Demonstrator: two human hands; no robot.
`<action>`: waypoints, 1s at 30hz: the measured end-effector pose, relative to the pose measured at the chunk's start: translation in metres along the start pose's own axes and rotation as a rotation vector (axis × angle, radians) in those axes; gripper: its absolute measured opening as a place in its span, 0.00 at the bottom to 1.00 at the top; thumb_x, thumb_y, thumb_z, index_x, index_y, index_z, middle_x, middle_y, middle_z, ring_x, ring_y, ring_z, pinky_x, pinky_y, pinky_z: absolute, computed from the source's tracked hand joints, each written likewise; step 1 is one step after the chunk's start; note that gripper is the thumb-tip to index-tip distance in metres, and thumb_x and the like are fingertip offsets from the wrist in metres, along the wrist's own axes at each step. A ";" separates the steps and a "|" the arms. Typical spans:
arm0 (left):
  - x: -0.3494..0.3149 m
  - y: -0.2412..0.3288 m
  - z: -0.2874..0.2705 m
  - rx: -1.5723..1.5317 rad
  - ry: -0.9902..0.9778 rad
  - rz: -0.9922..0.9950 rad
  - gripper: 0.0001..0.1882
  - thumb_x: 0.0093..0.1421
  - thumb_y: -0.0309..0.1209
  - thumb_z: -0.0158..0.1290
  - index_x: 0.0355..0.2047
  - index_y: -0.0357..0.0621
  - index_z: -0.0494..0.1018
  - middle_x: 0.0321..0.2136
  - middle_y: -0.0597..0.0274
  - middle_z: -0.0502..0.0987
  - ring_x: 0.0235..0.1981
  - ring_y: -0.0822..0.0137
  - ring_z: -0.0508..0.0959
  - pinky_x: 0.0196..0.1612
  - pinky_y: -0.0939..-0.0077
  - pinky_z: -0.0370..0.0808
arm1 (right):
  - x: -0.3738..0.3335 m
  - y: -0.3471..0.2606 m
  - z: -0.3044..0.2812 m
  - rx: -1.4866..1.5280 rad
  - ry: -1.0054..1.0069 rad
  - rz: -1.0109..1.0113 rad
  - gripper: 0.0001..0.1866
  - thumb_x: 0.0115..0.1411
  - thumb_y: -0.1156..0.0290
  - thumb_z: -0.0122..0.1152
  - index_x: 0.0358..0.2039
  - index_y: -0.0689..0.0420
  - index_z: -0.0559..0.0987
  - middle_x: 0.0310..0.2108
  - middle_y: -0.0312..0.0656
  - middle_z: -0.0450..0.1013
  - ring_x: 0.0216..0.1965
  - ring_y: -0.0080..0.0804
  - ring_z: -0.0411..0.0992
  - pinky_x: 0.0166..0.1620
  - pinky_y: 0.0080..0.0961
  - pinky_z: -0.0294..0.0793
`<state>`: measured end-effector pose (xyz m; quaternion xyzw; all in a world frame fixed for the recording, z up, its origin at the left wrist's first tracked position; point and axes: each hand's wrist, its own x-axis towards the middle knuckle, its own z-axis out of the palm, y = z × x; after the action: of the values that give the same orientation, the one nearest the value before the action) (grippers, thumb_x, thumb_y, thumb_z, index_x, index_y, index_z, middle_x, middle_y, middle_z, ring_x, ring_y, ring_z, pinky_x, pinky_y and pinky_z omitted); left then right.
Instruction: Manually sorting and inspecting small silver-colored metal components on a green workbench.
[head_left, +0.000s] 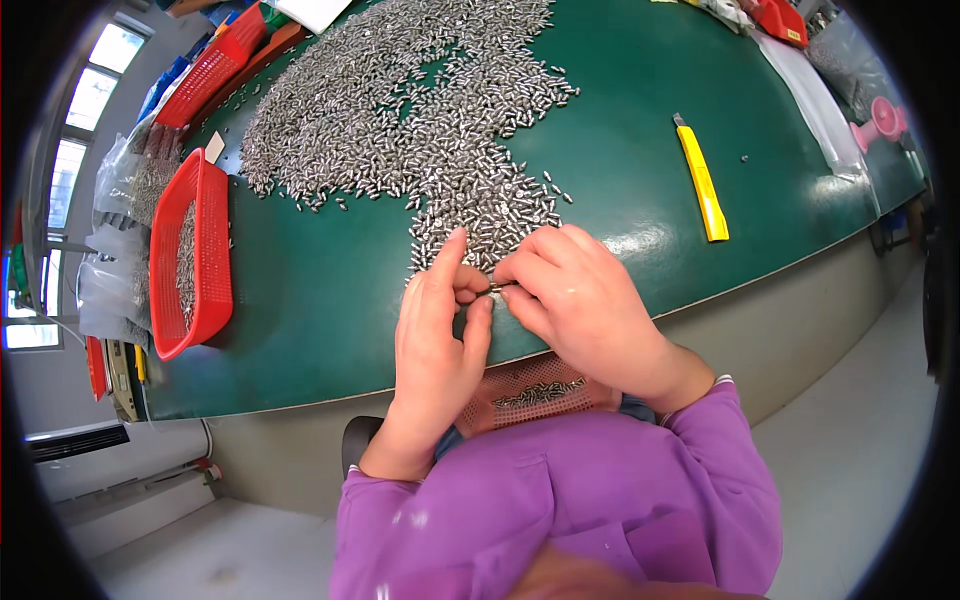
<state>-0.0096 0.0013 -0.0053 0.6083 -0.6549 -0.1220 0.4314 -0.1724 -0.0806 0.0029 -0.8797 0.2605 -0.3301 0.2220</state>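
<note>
A big heap of small silvery metal pins [460, 190] with tapered ends spreads over the green tabletop. Its narrow near end reaches my fingers close to the table's front edge. My left hand [435, 335] is closed at thumb and fingertips, its index finger pointing up along the pins. From the other side, my right hand [590, 305] pinches with thumb and forefinger. The fingertips of both hands meet at a tiny metal pin, mostly covered by them. Below my hands, a pinkish mesh basket [520, 373] rests at my lap, with more pins inside.
A red plastic basket [217, 250] holding pins stands on the left of the green table [300, 360]. To the right lies a yellow utility knife [703, 185]. Clear bags [115, 285] of parts sit beyond the left edge, and a pink fan-like object [882, 122] is far right.
</note>
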 end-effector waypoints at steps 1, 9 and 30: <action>0.000 0.000 0.000 -0.006 0.015 -0.004 0.39 0.55 0.12 0.58 0.67 0.41 0.62 0.36 0.64 0.77 0.38 0.70 0.75 0.43 0.76 0.73 | 0.000 0.000 0.000 0.001 -0.001 -0.001 0.08 0.54 0.75 0.64 0.35 0.56 0.77 0.34 0.41 0.69 0.38 0.41 0.70 0.41 0.37 0.71; 0.001 0.005 -0.003 0.029 -0.024 0.003 0.39 0.52 0.14 0.60 0.66 0.40 0.63 0.37 0.62 0.78 0.37 0.65 0.74 0.42 0.71 0.74 | -0.002 0.005 -0.004 0.128 0.053 -0.007 0.07 0.54 0.76 0.63 0.35 0.58 0.77 0.33 0.42 0.69 0.37 0.43 0.70 0.41 0.38 0.70; 0.001 0.005 -0.001 0.040 -0.029 0.047 0.34 0.52 0.15 0.60 0.61 0.39 0.69 0.33 0.62 0.77 0.35 0.62 0.74 0.41 0.67 0.74 | -0.006 0.004 -0.008 0.090 -0.025 -0.037 0.07 0.53 0.75 0.64 0.34 0.56 0.77 0.33 0.40 0.69 0.36 0.42 0.69 0.39 0.38 0.70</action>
<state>-0.0127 0.0016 -0.0005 0.5994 -0.6776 -0.1072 0.4124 -0.1830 -0.0816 0.0029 -0.8776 0.2262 -0.3347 0.2582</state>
